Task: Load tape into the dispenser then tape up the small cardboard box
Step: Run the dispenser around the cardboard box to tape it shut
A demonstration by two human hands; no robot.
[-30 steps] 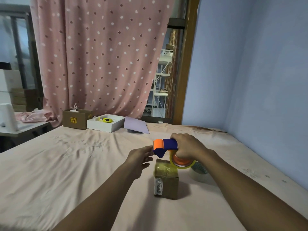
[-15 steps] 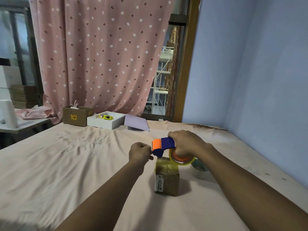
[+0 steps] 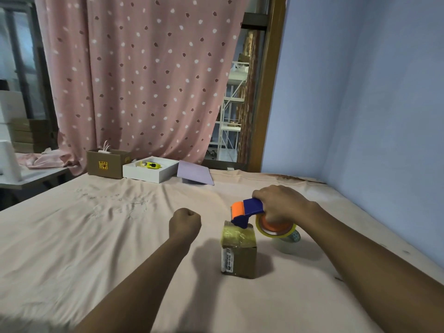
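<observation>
Box (image 3: 239,251) stands just below the right hand (image 3: 280,204), which grips the loaded dispenser (image 3: 247,211) at its taped top. Left hand (image 3: 185,223), a fist, hangs beside it. Taping step; next, likely steady the box and pull the dispenser across.

You get one view only, from the camera on your head, looking forward and down across the pink-sheeted bed (image 3: 101,236). Both forearms reach in from the bottom edge. The curtain (image 3: 144,80) stands far ahead; the blue wall (image 3: 372,104) runs close along your right.
</observation>
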